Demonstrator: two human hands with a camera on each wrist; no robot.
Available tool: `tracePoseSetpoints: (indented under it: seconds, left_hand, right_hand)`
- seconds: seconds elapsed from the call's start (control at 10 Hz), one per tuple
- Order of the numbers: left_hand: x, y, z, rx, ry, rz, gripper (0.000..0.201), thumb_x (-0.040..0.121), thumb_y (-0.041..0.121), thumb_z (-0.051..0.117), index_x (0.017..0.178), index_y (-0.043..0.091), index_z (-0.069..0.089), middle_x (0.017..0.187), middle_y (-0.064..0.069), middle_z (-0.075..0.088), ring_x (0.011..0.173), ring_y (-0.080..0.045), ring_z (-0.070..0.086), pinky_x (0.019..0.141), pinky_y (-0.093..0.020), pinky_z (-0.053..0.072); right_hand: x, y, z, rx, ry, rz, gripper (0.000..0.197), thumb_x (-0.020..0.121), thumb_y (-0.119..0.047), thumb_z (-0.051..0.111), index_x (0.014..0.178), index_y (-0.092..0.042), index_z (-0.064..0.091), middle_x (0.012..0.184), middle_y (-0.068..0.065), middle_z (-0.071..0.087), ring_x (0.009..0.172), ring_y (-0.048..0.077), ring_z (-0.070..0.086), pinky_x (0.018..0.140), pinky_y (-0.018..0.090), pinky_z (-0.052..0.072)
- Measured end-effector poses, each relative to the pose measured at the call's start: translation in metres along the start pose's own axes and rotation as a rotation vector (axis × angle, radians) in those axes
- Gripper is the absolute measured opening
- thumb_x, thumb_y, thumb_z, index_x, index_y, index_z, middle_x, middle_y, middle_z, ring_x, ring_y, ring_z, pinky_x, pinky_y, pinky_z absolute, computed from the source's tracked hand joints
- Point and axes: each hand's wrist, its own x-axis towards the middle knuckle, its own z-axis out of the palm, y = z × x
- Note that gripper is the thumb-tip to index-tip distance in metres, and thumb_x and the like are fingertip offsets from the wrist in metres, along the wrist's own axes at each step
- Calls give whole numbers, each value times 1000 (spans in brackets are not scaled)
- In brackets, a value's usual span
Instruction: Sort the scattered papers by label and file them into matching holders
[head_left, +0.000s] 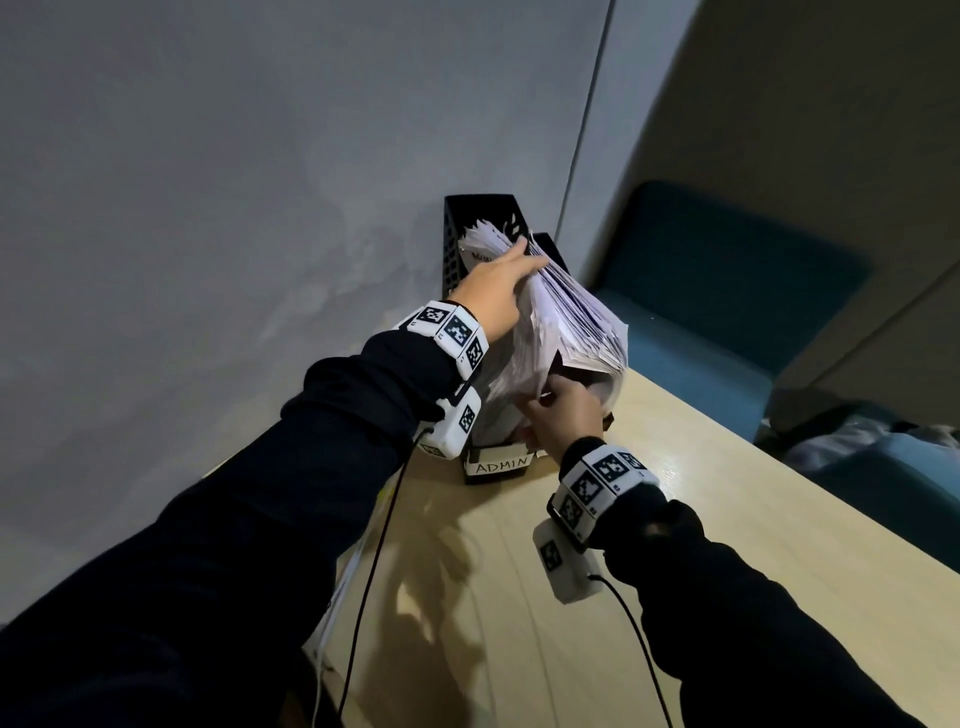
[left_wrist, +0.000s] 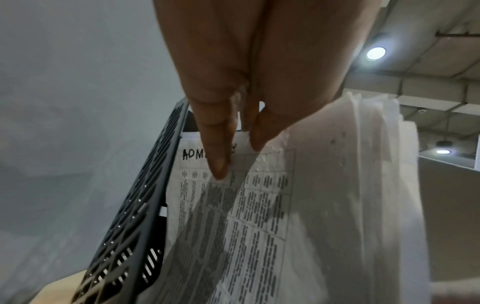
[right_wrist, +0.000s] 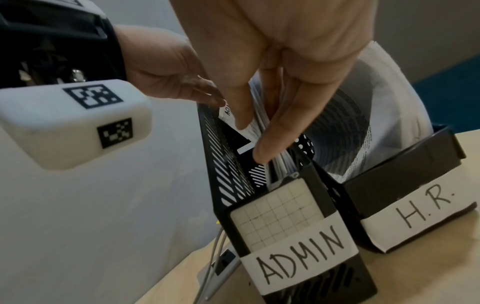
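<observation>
At centre frame in the head view, the left hand (head_left: 491, 291) lies with straight fingers (left_wrist: 217, 156) on the thick paper stack (head_left: 566, 322) standing in the ADMIN holder (right_wrist: 298, 246). Just right, the right hand (head_left: 563, 415) pinches its lower sheets. The stack looks heavy, floppy and prone to fan; best gripped by its edges. The H.R. holder (right_wrist: 415, 216) crowds the right, with the open surface (head_left: 727, 519) beyond.

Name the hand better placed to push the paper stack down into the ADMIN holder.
Left, probably. The left hand rests on top of the paper stack, above the ADMIN holder, so it can press downward. The right hand grips the stack's lower edge near the holder's mouth, better suited to guiding.
</observation>
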Motion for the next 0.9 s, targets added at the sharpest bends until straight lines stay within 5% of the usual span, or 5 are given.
tracePoseSetpoints:
  seconds: [0.2, 0.3, 0.6, 0.7, 0.9]
  left_hand:
    - [-6, 5, -2, 85, -134, 21, 86, 83, -18, 38, 152, 26, 15, 162, 0, 0, 128, -27, 49, 86, -28, 49]
    - [-9, 6, -1, 84, -163, -1, 91, 83, -18, 39, 153, 28, 3, 161, 0, -8, 109, -28, 60, 58, -24, 41]
    - [-27, 9, -11, 95, -197, -75, 92, 84, -16, 39, 153, 30, 0, 161, -5, -10, 85, -22, 63, 51, -20, 40]
    - [-31, 13, -10, 144, -225, -84, 91, 85, -11, 44, 152, 30, -1, 160, -7, -13, 62, -15, 56, 49, -22, 40]
    - [-50, 39, -2, 278, -238, -68, 96, 86, 11, 62, 151, 32, -5, 160, -9, -16, 81, -28, 68, 64, -33, 56]
  right_hand:
    - [-18, -14, -6, -209, -25, -63, 29, 80, -24, 63, 100, -10, 46, 104, 14, 62, 94, 32, 63, 82, 44, 54]
    - [-20, -10, -8, -224, -43, -61, 33, 78, -24, 64, 93, -13, 36, 106, 16, 58, 94, 34, 63, 82, 46, 54]
    - [-23, 10, -27, -350, -153, -12, 34, 80, -25, 61, 104, -12, 42, 114, 13, 57, 93, 28, 58, 69, 34, 47]
    - [-29, 18, -42, -576, -223, -29, 41, 84, -23, 57, 121, -10, 44, 122, 13, 53, 111, 29, 54, 86, 32, 44]
    - [-57, 39, -76, -851, -332, -95, 45, 91, -26, 53, 131, -10, 43, 131, 13, 50, 119, 30, 52, 94, 34, 43]
